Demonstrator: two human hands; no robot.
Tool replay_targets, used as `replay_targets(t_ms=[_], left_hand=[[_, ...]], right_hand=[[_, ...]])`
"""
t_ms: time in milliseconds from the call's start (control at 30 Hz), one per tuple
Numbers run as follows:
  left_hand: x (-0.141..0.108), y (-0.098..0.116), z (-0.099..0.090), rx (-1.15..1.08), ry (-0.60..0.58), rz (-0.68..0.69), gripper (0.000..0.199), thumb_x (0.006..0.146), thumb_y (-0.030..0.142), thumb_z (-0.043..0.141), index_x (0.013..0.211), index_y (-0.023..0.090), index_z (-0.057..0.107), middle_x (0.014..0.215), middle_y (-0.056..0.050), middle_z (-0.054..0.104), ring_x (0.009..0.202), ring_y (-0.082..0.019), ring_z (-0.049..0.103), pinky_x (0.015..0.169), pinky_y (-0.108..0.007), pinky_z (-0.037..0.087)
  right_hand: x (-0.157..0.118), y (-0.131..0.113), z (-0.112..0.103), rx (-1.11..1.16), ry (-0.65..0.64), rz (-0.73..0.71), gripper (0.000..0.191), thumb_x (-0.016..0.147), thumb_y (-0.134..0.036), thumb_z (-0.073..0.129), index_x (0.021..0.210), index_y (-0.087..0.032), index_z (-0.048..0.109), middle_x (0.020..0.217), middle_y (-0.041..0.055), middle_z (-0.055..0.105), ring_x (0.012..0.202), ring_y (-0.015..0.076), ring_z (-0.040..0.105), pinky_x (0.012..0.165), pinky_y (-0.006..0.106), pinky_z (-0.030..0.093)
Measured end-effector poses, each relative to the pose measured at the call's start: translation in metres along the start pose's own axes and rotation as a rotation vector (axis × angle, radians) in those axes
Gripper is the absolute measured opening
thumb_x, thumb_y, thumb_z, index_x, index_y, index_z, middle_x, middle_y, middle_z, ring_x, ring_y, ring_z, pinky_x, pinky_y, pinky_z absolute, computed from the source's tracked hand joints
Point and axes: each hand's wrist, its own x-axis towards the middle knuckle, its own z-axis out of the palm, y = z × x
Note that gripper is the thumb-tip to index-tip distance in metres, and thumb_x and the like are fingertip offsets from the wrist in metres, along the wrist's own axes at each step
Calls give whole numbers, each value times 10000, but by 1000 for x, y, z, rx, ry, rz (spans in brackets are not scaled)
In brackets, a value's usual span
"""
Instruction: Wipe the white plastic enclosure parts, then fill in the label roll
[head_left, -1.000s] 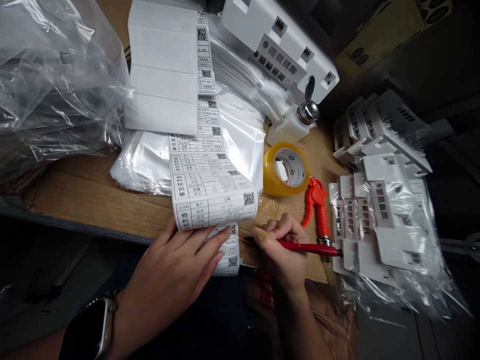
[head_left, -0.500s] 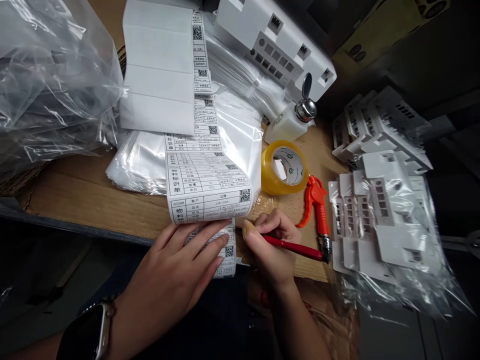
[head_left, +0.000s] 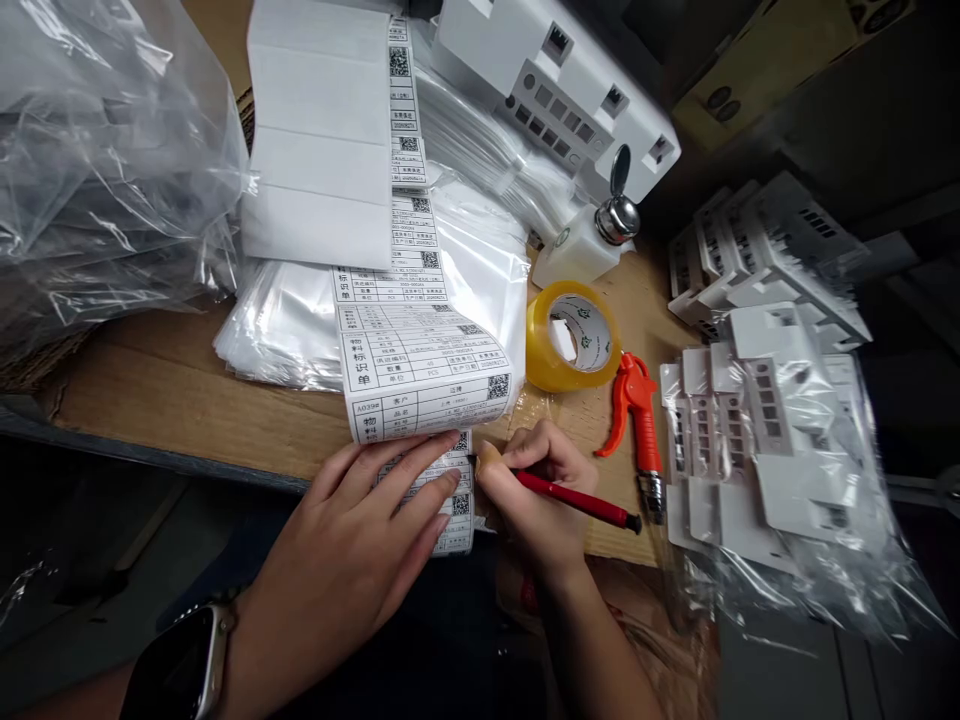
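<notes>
A long strip of printed labels point(head_left: 435, 362) with codes and tables curls down to the front edge of the cardboard-topped surface. My left hand point(head_left: 367, 520) lies flat with fingers stretched across its lower labels point(head_left: 459, 520), holding them down. In my right hand point(head_left: 536, 490) is a red pen point(head_left: 577, 500), gripped between thumb and fingers. Its tip is at the right edge of the labels, close to my left fingertips, and partly hidden by my thumb. The strip's blank white back point(head_left: 319, 140) shows where it folds over behind.
Clear plastic bags point(head_left: 277, 330) lie under the strip. To its right are a yellow tape roll point(head_left: 574, 337), a white pump bottle point(head_left: 574, 245) and a red air blow gun point(head_left: 637, 410). White plastic housings point(head_left: 780, 430) in bags stand at right. A big plastic bag point(head_left: 112, 170) fills the left.
The pen and my right hand have shifted slightly left against the labels. My left hand stays on the strip, whose curled part sits a little farther right in view.
</notes>
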Motion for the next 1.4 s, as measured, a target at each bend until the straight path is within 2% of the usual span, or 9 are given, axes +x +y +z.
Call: replay_targets(t_ms=[300, 433, 567, 667, 767, 867, 1067, 1133, 1400], left_hand=[[1, -1, 1, -12, 13, -1, 285, 1060, 265, 516, 1283, 217, 687, 1499, -34, 644, 1310, -282, 560, 1111, -466, 336], [-2, 2, -1, -59, 31, -7, 257, 1058, 247, 525, 1246, 227, 698, 1485, -1, 657, 1331, -255, 551, 1105, -438, 342], [-17, 7, 0, -71, 17, -16, 327, 1073, 202, 471, 1319, 283, 672, 1374, 83, 725, 1187, -200, 614, 1105, -427, 303], [-25, 8, 3, -91, -11, -23, 520, 1052, 67, 355, 1502, 248, 540, 1411, 35, 698, 1233, -197, 585, 1183, -421, 280], [-24, 7, 3, -54, -47, 18, 576, 1013, 12, 390, 1564, 164, 460, 1622, -65, 506, 1347, -246, 519, 1167, -412, 326], [-19, 7, 1, 31, -37, 67, 529, 1003, 48, 485, 1530, 88, 495, 1666, -100, 446, 1358, -278, 515, 1145, -400, 347], [-9, 9, -1, 2, 43, 27, 305, 1073, 254, 500, 1294, 198, 703, 1479, -30, 663, 1476, -239, 483, 1319, -447, 136], [-6, 7, 0, -9, 30, 51, 279, 1064, 250, 524, 1248, 200, 727, 1402, -42, 715, 1469, -251, 503, 1329, -450, 134], [-9, 2, 9, -31, 9, 42, 378, 1071, 292, 530, 1426, 206, 629, 1540, -65, 607, 1479, -251, 494, 1325, -444, 177]], right_hand=[[3, -1, -2, 13, 19, 27, 378, 741, -97, 788, 612, -226, 456, 571, -79, 506, 518, 85, 415, 506, 235, 328], [8, 1, -11, 185, 29, 77, 370, 754, -95, 800, 636, -225, 474, 553, -85, 527, 482, 75, 409, 488, 219, 327], [5, -3, -19, 345, 11, 100, 361, 763, -57, 791, 643, -219, 491, 541, -91, 534, 465, 62, 405, 471, 188, 335], [-3, -10, -20, 449, -15, 97, 362, 759, -42, 773, 631, -215, 482, 519, -96, 515, 455, 55, 389, 474, 178, 360], [-10, -16, -19, 492, -26, 90, 367, 758, -47, 768, 630, -215, 468, 510, -101, 491, 450, 53, 363, 469, 179, 363], [-12, -16, -19, 438, 8, 62, 357, 765, -44, 762, 640, -218, 476, 524, -96, 508, 457, 58, 384, 475, 189, 369], [-5, -8, -10, 251, 58, 37, 363, 750, -70, 759, 627, -225, 454, 534, -92, 499, 469, 69, 403, 473, 207, 338], [-4, -6, -5, 171, 67, 36, 362, 730, -85, 763, 619, -227, 449, 544, -87, 502, 481, 75, 412, 482, 220, 339], [-5, 0, 1, 39, 70, 26, 353, 748, -99, 751, 636, -236, 445, 573, -89, 479, 506, 82, 401, 502, 247, 328]])
